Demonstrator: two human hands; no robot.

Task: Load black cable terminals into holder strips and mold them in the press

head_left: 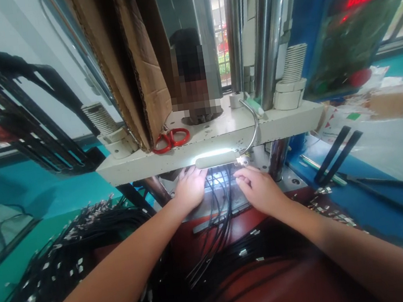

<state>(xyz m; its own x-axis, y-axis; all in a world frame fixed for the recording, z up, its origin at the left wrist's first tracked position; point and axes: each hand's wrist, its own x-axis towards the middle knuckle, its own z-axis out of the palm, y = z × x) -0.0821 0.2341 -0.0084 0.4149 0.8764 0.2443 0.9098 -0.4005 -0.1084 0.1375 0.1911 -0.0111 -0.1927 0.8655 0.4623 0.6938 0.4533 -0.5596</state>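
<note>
Red bench (279,280) is carrying black cables (216,219) running between both hands; a big cable pile (71,269) is lying left of the left hand (191,188), loose clips (329,208) sitting right of the right hand (259,189).

Your left hand (191,188) and right hand (260,190): both bare, no gloves, rings or watch visible. Your forearms are uncovered as far as the frame's lower edge; no sleeve in view. Fingertips partly hidden.
</note>
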